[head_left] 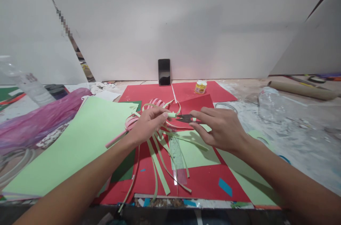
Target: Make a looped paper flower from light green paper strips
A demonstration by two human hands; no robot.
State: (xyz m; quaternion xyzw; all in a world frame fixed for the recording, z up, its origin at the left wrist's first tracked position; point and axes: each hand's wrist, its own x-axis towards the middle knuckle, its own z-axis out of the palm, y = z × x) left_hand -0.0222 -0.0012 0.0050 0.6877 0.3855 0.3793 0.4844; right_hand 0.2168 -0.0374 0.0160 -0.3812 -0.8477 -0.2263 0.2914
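Observation:
My left hand (149,122) is closed around a rolled light green paper tube (172,115), its end sticking out past the thumb. My right hand (222,127) grips small dark thread snips (184,118), with the blades pointing left at the tube's end; whether they touch it I cannot tell. Long, curling light green paper strips (160,168) spread out below my left hand. Behind and beside that hand are pink striped paper pieces (154,103), and a pink paper stick (115,139) juts out lower left. A clear ruler (176,152) lies beneath the strips.
Red paper (197,182) covers the middle of the table, with green sheets (53,147) at left. A phone (164,72) leans on the white board behind. Beyond my hands stands a small yellow jar (200,87). Plastic bottles (271,104) and a cardboard tube (303,90) lie right.

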